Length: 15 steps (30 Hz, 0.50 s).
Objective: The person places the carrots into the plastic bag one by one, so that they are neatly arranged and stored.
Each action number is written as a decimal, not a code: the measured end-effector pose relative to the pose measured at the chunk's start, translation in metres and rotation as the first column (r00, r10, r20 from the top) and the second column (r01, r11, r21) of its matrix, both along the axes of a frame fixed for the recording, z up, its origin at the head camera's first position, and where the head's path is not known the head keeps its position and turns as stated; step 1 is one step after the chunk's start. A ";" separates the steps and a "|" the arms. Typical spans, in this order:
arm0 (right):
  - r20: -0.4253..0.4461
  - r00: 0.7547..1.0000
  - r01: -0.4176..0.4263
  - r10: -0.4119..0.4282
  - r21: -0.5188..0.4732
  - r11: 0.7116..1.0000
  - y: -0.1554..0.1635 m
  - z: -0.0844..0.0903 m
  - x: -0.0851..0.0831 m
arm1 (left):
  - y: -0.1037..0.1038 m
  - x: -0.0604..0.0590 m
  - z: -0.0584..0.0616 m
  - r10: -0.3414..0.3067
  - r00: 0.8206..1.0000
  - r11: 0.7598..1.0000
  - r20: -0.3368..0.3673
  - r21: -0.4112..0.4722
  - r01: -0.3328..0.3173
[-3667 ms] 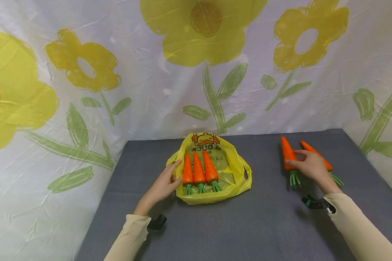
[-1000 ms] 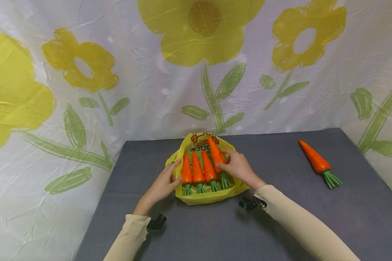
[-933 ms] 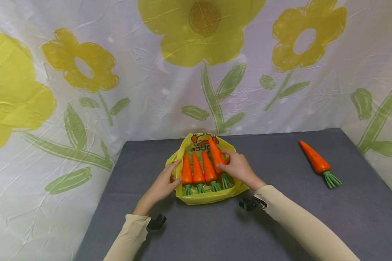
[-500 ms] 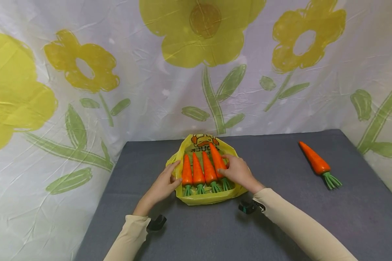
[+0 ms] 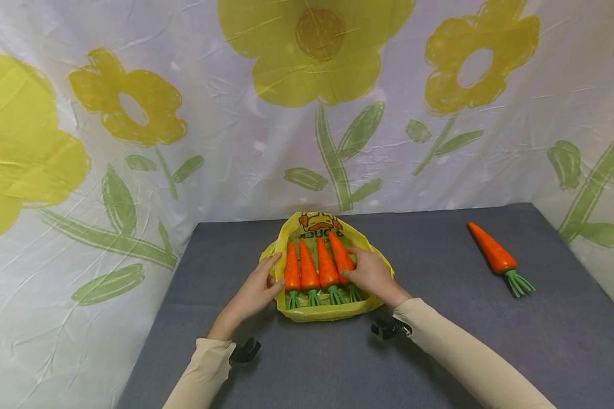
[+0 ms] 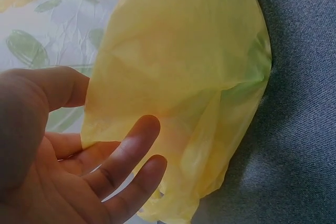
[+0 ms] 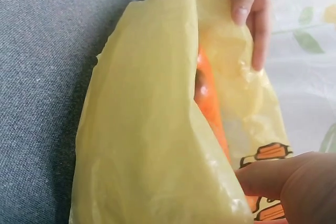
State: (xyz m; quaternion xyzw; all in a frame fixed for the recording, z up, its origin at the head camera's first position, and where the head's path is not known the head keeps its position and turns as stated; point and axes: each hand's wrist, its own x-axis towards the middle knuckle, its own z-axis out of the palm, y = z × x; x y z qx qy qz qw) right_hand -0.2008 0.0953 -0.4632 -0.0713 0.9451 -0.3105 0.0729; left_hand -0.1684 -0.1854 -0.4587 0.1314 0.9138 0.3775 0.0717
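A yellow plastic bag (image 5: pixel 327 313) with a printed cartoon duck lies with its mouth spread wide on the grey table. Several orange carrots with green tops lie side by side in it. At the bag's left edge, my left hand (image 5: pixel 252 288) holds the rim; in the left wrist view the thin film (image 6: pixel 178 51) passes between its thumb and fingers. My right hand (image 5: pixel 372 275) reaches into the bag from the right and grips the rightmost carrot (image 5: pixel 340 250). In the right wrist view, the bag's side (image 7: pixel 142 114) hides most of the right fingertips.
One more carrot (image 5: pixel 493 250) lies alone on the right part of the table (image 5: pixel 440 341), tip pointing away. Behind the table hangs a white flower-printed cloth (image 5: pixel 245 159).
My right hand has carried a carrot from the right side of the table into the bag and lowered it beside the others. My left hand has stayed at the rim.
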 end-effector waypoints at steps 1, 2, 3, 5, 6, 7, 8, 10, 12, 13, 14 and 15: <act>-0.003 1.000 0.002 -0.002 0.001 1.000 0.000 -0.001 0.000 | 0.000 0.000 0.000 0.000 1.000 1.000 -0.001 -0.001 0.000; -0.008 1.000 0.002 -0.002 -0.001 1.000 -0.001 -0.001 0.001 | 0.000 0.000 0.000 -0.001 1.000 1.000 -0.002 -0.001 0.001; -0.008 1.000 0.002 -0.002 -0.002 1.000 -0.001 -0.002 0.001 | 0.000 0.001 0.001 -0.001 1.000 1.000 -0.002 -0.003 0.001; -0.012 1.000 0.001 -0.001 -0.003 1.000 -0.002 -0.004 0.002 | 0.001 0.001 0.002 0.001 1.000 1.000 -0.002 -0.006 -0.001; -0.011 1.000 0.000 0.000 -0.003 1.000 -0.002 -0.004 0.002 | 0.000 0.001 0.001 0.001 1.000 1.000 -0.002 -0.005 -0.001; -0.009 1.000 -0.002 0.002 -0.006 1.000 -0.003 -0.005 0.002 | 0.000 0.002 0.001 0.002 1.000 1.000 0.000 -0.005 -0.002; -0.005 1.000 -0.004 0.004 -0.004 1.000 -0.003 -0.005 0.002 | 0.000 0.002 0.002 0.002 1.000 1.000 0.003 -0.004 -0.002; -0.001 1.000 -0.003 0.003 0.004 1.000 -0.004 -0.006 0.002 | 0.000 0.002 0.001 0.003 1.000 1.000 0.005 -0.005 -0.003; 0.001 1.000 -0.002 0.002 0.009 1.000 -0.004 -0.006 0.002 | 0.000 0.002 0.002 0.003 1.000 1.000 0.005 -0.005 -0.003; -0.001 1.000 -0.001 0.001 0.010 1.000 -0.005 -0.006 0.002 | 0.000 0.002 0.002 0.003 1.000 1.000 0.005 -0.006 -0.003; -0.002 1.000 0.000 0.000 0.011 1.000 -0.005 -0.005 0.002 | 0.000 0.002 0.002 0.002 1.000 1.000 0.004 -0.006 -0.002; -0.005 1.000 0.000 0.000 0.011 1.000 -0.005 -0.005 0.002 | 0.000 0.002 0.002 0.002 1.000 1.000 0.002 -0.006 -0.002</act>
